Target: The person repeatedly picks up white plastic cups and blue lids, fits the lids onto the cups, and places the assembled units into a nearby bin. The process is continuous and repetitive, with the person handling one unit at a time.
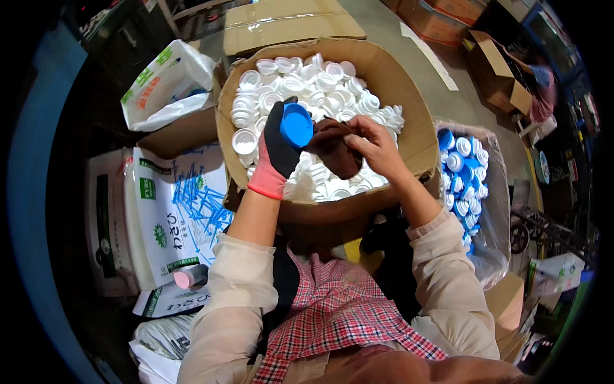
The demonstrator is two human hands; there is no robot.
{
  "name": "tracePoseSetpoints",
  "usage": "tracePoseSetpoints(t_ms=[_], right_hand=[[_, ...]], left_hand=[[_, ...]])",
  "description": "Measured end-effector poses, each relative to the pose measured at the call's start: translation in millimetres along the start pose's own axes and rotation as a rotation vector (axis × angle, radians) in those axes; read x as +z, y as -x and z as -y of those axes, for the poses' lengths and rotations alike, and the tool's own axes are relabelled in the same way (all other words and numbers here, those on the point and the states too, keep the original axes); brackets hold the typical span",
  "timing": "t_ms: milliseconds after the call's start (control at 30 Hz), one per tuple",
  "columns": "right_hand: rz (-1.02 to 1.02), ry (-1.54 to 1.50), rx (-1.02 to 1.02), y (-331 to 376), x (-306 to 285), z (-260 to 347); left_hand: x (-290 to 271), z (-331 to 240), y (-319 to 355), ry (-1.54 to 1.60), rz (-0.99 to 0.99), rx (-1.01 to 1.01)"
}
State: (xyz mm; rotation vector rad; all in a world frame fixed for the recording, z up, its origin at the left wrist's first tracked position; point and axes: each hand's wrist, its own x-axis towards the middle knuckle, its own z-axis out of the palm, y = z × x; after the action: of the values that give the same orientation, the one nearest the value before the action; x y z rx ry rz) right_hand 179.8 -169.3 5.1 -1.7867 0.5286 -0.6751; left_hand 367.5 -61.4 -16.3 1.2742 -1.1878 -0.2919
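My left hand, in a black and pink glove, is closed on a round blue plastic cap, its hollow face turned up. My bare right hand pinches the edge of a dark brown piece, which looks like soft cloth or film; I cannot tell which. The brown piece hangs just right of the blue cap. Both hands are above a large cardboard box heaped with white ringed plastic caps.
On the right, a plastic-lined box holds blue and white caps. Blue sticks lie on a printed white sack at left, near a pink-ended bottle. Behind stand a white bag and a flat carton.
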Motion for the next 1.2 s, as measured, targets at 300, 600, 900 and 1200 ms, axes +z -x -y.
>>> tracePoseSetpoints(t_ms=[300, 600, 900, 1200], right_hand=[[-0.031, 0.563, -0.436, 28, 13, -13], [-0.120, 0.594, -0.224, 16, -5, -26], [0.482, 0.775, 0.307, -21, -31, -152], [0.485, 1.094, 0.255, -82, -1, -249]], left_hand=[[43, -2, 10, 0.775, 0.257, -0.513], [52, -9, 21, 0.392, 0.094, -0.372], [-17, 4, -13, 1.257, -0.272, -0.643], [-30, -5, -21, 1.647, 0.026, -0.651]])
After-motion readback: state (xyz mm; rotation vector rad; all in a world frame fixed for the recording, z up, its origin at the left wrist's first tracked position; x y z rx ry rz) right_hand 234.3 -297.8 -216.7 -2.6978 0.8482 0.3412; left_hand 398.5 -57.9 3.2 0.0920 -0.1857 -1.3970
